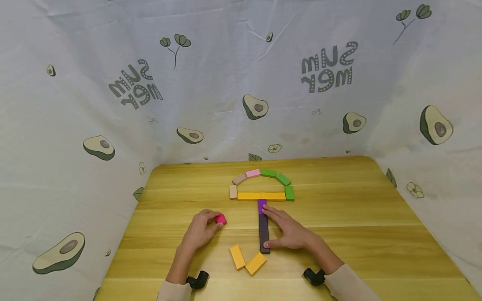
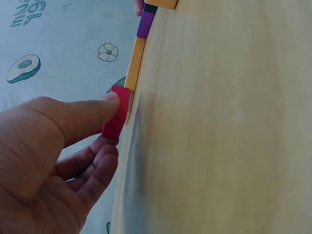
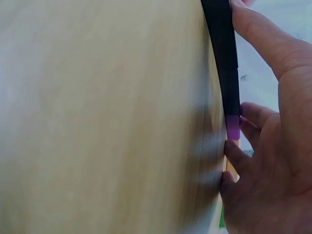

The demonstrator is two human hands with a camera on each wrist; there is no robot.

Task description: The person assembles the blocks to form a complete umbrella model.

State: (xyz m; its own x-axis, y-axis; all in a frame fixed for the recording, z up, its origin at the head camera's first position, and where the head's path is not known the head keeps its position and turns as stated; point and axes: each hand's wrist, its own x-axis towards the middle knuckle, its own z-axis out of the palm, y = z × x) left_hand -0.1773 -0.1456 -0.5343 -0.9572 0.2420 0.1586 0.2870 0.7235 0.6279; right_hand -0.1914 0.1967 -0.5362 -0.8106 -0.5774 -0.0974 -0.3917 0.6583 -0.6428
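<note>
My left hand pinches a pinkish-red block between thumb and fingers, left of the column of blocks. In the left wrist view this red block stands out between the thumb and the fingers. My right hand is spread along the column. Its fingertips touch the purple block at the top, and the thumb rests on the lower of two black blocks. The right wrist view shows the black blocks in line with the purple one.
Above the column, two yellow blocks form a straight bar. Green, pink and beige blocks arch over it. Two loose yellow blocks lie nearer me on the wooden table. A printed cloth hangs behind.
</note>
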